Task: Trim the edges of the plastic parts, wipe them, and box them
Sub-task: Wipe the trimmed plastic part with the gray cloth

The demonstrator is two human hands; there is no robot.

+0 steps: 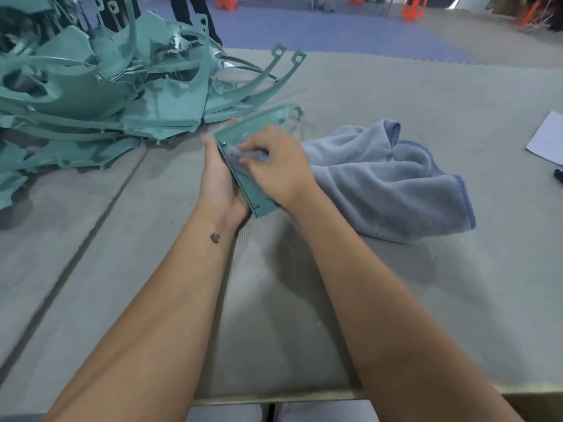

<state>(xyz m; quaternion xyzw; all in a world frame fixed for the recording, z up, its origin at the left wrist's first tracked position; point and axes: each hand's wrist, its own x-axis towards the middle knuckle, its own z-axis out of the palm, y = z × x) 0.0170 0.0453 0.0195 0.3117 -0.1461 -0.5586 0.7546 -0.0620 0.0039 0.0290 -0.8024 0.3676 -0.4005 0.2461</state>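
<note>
I hold a flat teal plastic part (255, 196) tilted above the grey table (396, 300), a little above the centre of the view. My left hand (219, 181) supports it from underneath, palm up, fingers running along its left edge. My right hand (274, 166) lies on top of the part, its fingers curled round a bunched corner of the grey-blue towel (393, 184) and pressing it onto the surface. Most of the towel trails off to the right and lies crumpled on the table.
A large heap of teal plastic parts (100, 86) with long curved arms fills the table's upper left. A white sheet of paper (548, 138) and a small black object (558, 175) lie at the right edge. Orange stools (412, 9) stand on the floor beyond.
</note>
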